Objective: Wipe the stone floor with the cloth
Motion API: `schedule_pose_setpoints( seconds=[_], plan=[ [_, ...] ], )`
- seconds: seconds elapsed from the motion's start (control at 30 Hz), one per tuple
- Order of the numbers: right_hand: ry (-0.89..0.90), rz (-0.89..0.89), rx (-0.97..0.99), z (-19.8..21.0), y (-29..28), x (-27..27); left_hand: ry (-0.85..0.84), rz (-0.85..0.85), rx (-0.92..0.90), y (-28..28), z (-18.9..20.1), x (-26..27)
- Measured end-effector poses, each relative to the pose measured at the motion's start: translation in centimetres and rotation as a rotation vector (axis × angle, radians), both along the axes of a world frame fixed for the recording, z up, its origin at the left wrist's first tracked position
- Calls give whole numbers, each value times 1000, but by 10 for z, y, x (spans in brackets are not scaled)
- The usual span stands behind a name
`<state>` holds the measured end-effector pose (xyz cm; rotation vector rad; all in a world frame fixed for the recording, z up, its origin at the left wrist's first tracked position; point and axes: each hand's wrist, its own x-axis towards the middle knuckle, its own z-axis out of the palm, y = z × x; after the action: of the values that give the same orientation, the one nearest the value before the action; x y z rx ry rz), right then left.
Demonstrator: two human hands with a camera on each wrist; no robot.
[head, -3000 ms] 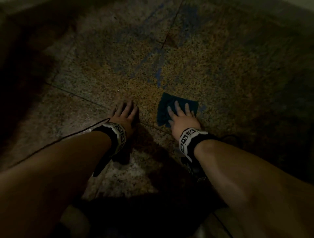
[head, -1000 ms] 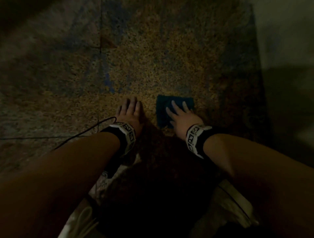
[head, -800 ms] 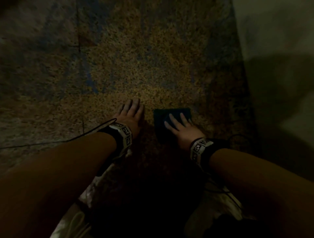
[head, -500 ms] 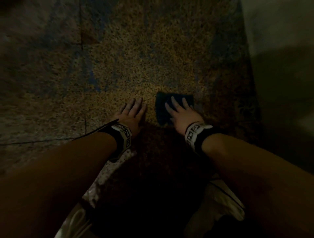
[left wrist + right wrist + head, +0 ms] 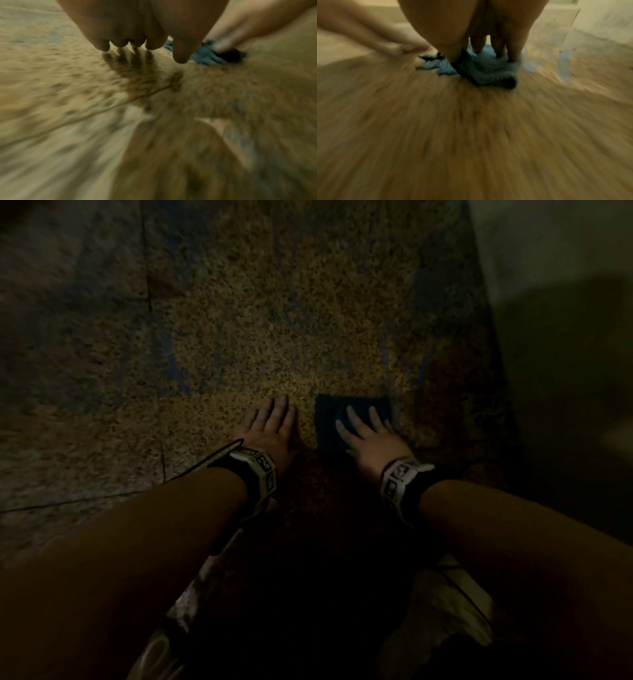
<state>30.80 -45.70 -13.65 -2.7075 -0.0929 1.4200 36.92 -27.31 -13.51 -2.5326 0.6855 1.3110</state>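
Note:
A small dark teal cloth (image 5: 329, 419) lies folded flat on the speckled stone floor (image 5: 260, 330). My right hand (image 5: 364, 429) presses on it with straight, spread fingers. In the right wrist view the fingertips (image 5: 513, 56) push down into the bunched cloth (image 5: 488, 71). My left hand (image 5: 270, 426) rests flat on bare floor just left of the cloth, fingers straight and together. The left wrist view shows those fingers (image 5: 120, 43) over the floor and the cloth (image 5: 205, 55) under my right hand (image 5: 228, 44). Both wrist views are blurred.
A pale wall (image 5: 555, 248) stands along the right side of the floor. Tile joints (image 5: 150, 299) run across the left part. A thin black cable (image 5: 202, 467) trails from my left wristband. Light fabric (image 5: 442, 611) lies near my knees at the bottom.
Over the last second my right hand slid the cloth toward me, then away again, staying flat on it. My left hand stayed planted on the floor beside it.

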Motion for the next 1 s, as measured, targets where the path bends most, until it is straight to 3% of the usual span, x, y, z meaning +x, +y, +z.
schedule_pose_setpoints(
  seconds=[0.17, 0.43, 0.67, 0.8, 1.0],
  plan=[
    [29, 19, 18, -2, -6, -24, 4, -60, 7, -5, -1, 1],
    [-57, 64, -32, -2, -10, -6, 12, -87, -32, 10, -4, 2],
    [-106, -110, -50, -3, 6, 42, -8, -30, 10, 1, -5, 1],
    [-122, -77, -18, -5, -3, 27, -23, 2, -58, -7, -3, 1],
    [-94, -42, 4, -10, -30, -37, -9, -59, -81, -23, -4, 8]
  ],
)
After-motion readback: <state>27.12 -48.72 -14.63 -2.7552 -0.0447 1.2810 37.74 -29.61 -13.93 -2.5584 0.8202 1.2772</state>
